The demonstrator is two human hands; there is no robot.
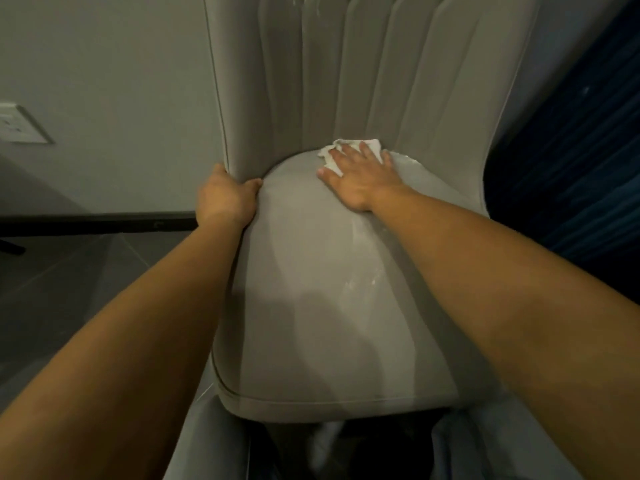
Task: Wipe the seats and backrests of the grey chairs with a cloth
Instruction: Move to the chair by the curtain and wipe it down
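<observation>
A grey chair fills the middle of the view, its padded seat (311,306) towards me and its ribbed backrest (363,74) rising beyond. My right hand (360,178) lies flat, fingers spread, pressing a white cloth (372,145) onto the back of the seat where it meets the backrest. My left hand (227,199) grips the left edge of the backrest just above the seat. White streaks (363,282) show on the right side of the seat.
A grey wall with a white socket plate (20,124) stands at the left, above a dark skirting board (97,223) and grey floor tiles (59,282). A dark blue curtain (588,140) hangs close to the chair's right side.
</observation>
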